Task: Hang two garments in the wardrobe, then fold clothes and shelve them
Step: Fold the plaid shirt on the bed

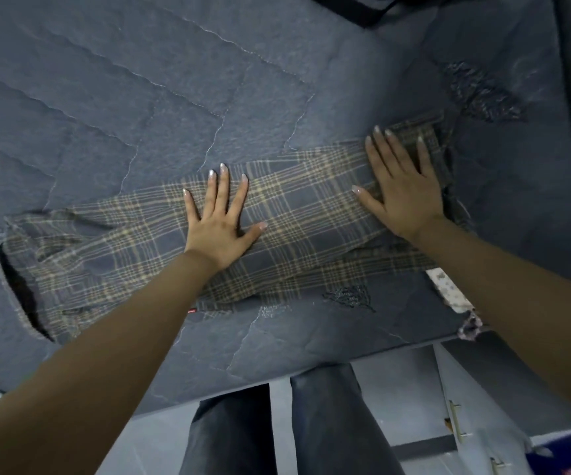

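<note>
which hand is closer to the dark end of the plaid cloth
The right hand, flat near the plaid cloth's dark far end; the left hand presses mid-cloth.

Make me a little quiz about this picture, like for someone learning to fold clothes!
1. True or false: both hands lie flat on the plaid garment.
2. Which hand is nearer the garment's end by the bed's edge: A) left hand B) right hand?
3. Fill in: the garment lies on a ____ bed.

Key: 1 true. 2 B. 3 blue.
</note>
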